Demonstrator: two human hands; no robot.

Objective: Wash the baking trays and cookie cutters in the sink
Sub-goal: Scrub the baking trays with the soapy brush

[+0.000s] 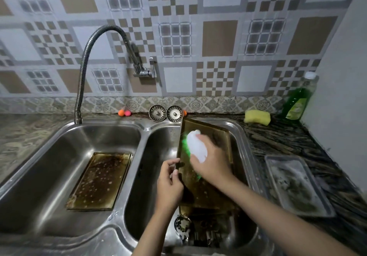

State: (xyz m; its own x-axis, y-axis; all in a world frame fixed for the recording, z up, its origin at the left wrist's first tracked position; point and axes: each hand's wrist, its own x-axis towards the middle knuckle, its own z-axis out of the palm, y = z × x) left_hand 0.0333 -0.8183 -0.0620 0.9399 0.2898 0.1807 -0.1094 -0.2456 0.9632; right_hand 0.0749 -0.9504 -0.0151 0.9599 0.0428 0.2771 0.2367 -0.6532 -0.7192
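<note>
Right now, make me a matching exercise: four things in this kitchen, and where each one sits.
Things:
1. soapy tray
2. yellow sponge
3. tray being scrubbed
4. grey tray

Places:
A. on the counter right of the sink
B. flat in the left basin
C. tilted in the right basin, left hand on its edge
D. on the counter beside the green soap bottle

Pairs: 1-B, 2-D, 3-C, 4-A
</note>
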